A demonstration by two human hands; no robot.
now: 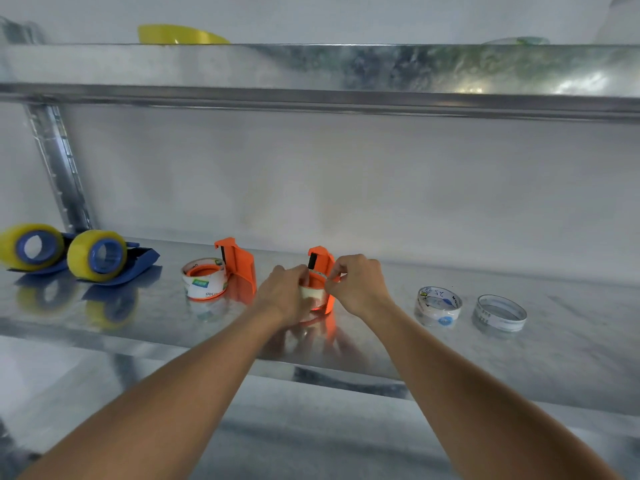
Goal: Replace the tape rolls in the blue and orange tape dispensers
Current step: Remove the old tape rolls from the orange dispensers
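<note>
we see both hands at the middle of a metal shelf (519,358), working on an orange dispenser (323,268) that stands on it. the left hand (285,294) wraps its fingers round the pale roll (311,293) seated in that dispenser, gripping it from the left side. the right hand (356,284) pinches what looks like the tape end between thumb and fingertips, just beside the dispenser's upright cutter; the strip itself is too thin for us to make out clearly.

to the left stands a 2nd orange dispenser (239,266), with a white-wrapped roll (204,282) on its hub. further left, 2 blue dispensers (138,259) lie side by side, each carrying a yellow roll (95,254).

to the right of the hands, well apart from them, a thin clear roll (438,304) and a near-empty ring (500,311) lie flat on the shelf. on the upper shelf (311,64) we see the top of a yellow object (180,34).
</note>
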